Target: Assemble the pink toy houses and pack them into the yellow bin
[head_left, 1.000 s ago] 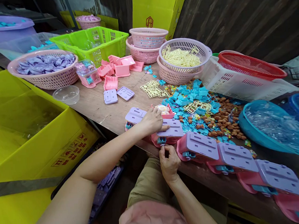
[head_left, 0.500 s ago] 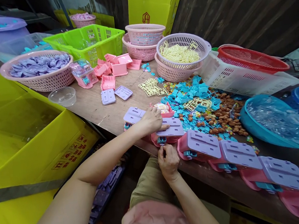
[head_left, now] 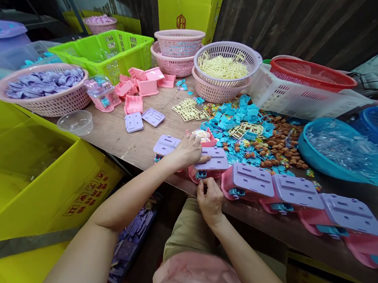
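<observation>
Purple-lidded box [head_left: 215, 158] lies partly under left hand [head_left: 189, 150], grip unclear, near right hand [head_left: 210, 201], fingertips pinched together.

The lid [head_left: 218, 157] under the left hand [head_left: 189, 150] is smooth purple plastic with a soft sheen, and the pink box body [head_left: 215, 173] below it looks like plastic too, kinda satiny. Tabletop [head_left: 123, 140] around both hands reads as wood, matt and scuffed. Off past the left hand, the tub [head_left: 75, 123] is shiny see-through plastic. Well right of the right hand [head_left: 209, 198], there's a smooth plastic basin [head_left: 321, 161] with glossy clear plastic bits [head_left: 343, 147]. Trousers [head_left: 187, 229] below that hand: matt, creased cloth.
</observation>
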Demonstrator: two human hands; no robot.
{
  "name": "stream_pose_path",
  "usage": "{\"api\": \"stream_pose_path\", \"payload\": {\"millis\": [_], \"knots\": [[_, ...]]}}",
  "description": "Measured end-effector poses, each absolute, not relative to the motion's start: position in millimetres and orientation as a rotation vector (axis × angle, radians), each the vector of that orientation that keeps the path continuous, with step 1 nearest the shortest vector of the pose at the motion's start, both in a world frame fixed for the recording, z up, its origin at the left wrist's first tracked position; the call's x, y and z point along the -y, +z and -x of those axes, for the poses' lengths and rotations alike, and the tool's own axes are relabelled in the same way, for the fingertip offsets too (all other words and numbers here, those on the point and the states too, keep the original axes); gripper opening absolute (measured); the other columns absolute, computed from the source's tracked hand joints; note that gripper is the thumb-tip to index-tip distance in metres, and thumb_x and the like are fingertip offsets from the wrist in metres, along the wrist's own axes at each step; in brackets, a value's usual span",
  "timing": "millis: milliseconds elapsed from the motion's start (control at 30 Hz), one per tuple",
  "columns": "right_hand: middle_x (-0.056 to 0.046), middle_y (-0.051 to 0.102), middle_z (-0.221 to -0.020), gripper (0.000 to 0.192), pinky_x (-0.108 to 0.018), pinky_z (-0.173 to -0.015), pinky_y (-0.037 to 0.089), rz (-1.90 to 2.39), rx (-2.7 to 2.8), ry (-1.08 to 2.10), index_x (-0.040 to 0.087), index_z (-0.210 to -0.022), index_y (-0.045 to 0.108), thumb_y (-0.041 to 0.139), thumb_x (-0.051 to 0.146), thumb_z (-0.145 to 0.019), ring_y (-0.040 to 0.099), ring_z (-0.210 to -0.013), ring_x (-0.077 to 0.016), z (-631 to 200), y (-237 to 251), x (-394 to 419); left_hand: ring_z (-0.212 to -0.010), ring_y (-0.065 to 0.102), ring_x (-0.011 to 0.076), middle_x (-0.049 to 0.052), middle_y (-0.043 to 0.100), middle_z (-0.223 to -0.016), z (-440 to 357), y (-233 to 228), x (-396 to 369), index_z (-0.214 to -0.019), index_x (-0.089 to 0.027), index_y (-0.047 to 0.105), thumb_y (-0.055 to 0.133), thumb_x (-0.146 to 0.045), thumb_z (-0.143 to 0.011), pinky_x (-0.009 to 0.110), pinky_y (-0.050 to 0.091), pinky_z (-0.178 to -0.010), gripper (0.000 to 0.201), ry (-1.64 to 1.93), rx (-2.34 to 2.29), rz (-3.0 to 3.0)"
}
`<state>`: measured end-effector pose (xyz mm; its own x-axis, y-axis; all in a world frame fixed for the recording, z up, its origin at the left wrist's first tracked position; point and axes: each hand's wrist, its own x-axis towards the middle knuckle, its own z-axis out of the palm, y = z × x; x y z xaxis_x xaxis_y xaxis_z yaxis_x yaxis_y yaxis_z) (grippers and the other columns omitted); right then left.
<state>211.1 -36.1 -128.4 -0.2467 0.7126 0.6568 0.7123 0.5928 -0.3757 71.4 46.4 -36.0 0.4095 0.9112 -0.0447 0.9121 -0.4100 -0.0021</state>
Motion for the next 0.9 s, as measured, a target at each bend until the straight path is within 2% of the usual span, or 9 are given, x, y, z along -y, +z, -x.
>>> {"api": "stream_pose_path", "payload": {"millis": [100, 167, 233, 267, 367, 467, 700, 800, 900], "knots": [[0.001, 0.052, -0.060, 0.021, -0.026, -0.053, 0.038, 1.100, 2.018, 0.083, 0.021, -0.071, 0.046, 0.040, 0.015, -0.090, 0.050, -0.055, -0.0147, -217, -114, 37, -0.102, 0.047, 0.0295, 0.019, 0.058, -0.102, -70, -33, -38, -0.093, -0.005, 0.063, 0.045, -0.053, -0.086, 0.039, 0.034, -0.089, 0.052, 0.182, -1.720, -2.524], [0.000, 0.054, -0.065, 0.016, -0.025, -0.054, 0.040, 1.062, 2.001, 0.192, 0.019, -0.077, 0.050, 0.043, 0.016, -0.090, 0.052, -0.057, -0.0134, -223, -97, 40, -0.101, 0.048, 0.0269, 0.015, 0.057, -0.101, -72, -28, -22, -0.097, -0.009, 0.059, 0.044, -0.053, -0.085, 0.038, 0.035, -0.089, 0.048, 0.646, -1.709, -2.288], [-0.001, 0.057, -0.073, 0.009, -0.024, -0.058, 0.043, 0.989, 1.953, 0.266, 0.019, -0.087, 0.054, 0.046, 0.016, -0.090, 0.054, -0.064, -0.0131, -225, -77, 43, -0.089, 0.051, 0.0211, 0.007, 0.057, -0.091, -78, -23, 2, -0.096, -0.015, 0.055, 0.034, -0.053, -0.088, 0.034, 0.039, -0.082, 0.044, 1.129, -1.568, -1.770], [-0.002, 0.058, -0.078, 0.009, -0.025, -0.062, 0.045, 0.946, 1.940, 0.283, 0.019, -0.092, 0.055, 0.046, 0.017, -0.090, 0.056, -0.070, -0.0137, -225, -68, 44, -0.078, 0.051, 0.0182, 0.004, 0.054, -0.080, -81, -22, 15, -0.092, -0.017, 0.054, 0.027, -0.052, -0.089, 0.031, 0.041, -0.075, 0.044, 1.250, -1.439, -1.447], [-0.005, 0.059, -0.088, 0.015, -0.029, -0.071, 0.048, 0.861, 2.013, 0.311, 0.020, -0.101, 0.057, 0.046, 0.020, -0.090, 0.057, -0.083, -0.0168, -218, -50, 47, -0.057, 0.046, 0.0133, -0.001, 0.045, -0.063, -92, -19, 49, -0.083, -0.018, 0.051, 0.019, -0.052, -0.089, 0.026, 0.040, -0.061, 0.047, 1.231, -1.045, -0.655], [-0.006, 0.058, -0.086, 0.017, -0.030, -0.069, 0.048, 0.856, 2.163, 0.301, 0.019, -0.095, 0.061, 0.045, 0.022, -0.090, 0.054, -0.082, -0.0185, -210, -46, 48, -0.059, 0.050, 0.0118, 0.002, 0.053, -0.069, -95, -20, 68, -0.082, -0.017, 0.052, 0.024, -0.050, -0.091, 0.023, 0.041, -0.061, 0.044, 1.206, -0.899, -0.310], [-0.005, 0.055, -0.080, 0.016, -0.027, -0.061, 0.044, 0.810, 2.324, 0.233, 0.020, -0.082, 0.066, 0.051, 0.019, -0.088, 0.047, -0.074, -0.0175, -211, -51, 48, -0.063, 0.053, 0.0099, 0.004, 0.059, -0.077, -91, -25, 81, -0.083, -0.016, 0.055, 0.031, -0.047, -0.093, 0.020, 0.041, -0.060, 0.041, 1.221, -0.886, -0.237], [-0.005, 0.059, -0.083, 0.017, -0.026, -0.061, 0.044, 0.707, 2.382, 0.297, 0.020, -0.082, 0.066, 0.051, 0.016, -0.088, 0.047, -0.074, -0.0166, -214, -50, 44, -0.061, 0.053, 0.0096, 0.003, 0.059, -0.075, -89, -28, 83, -0.085, -0.015, 0.056, 0.041, -0.051, -0.089, 0.021, 0.042, -0.060, 0.039, 1.186, -0.896, -0.290], [-0.005, 0.063, -0.087, 0.020, -0.028, -0.064, 0.045, 0.602, 2.473, 0.178, 0.019, -0.082, 0.064, 0.047, 0.012, -0.088, 0.048, -0.076, -0.0169, -214, -50, 45, -0.063, 0.054, 0.0100, 0.002, 0.058, -0.074, -87, -33, 84, -0.086, -0.015, 0.057, 0.045, -0.052, -0.087, 0.021, 0.043, -0.062, 0.039, 1.156, -0.933, -0.317]]}}
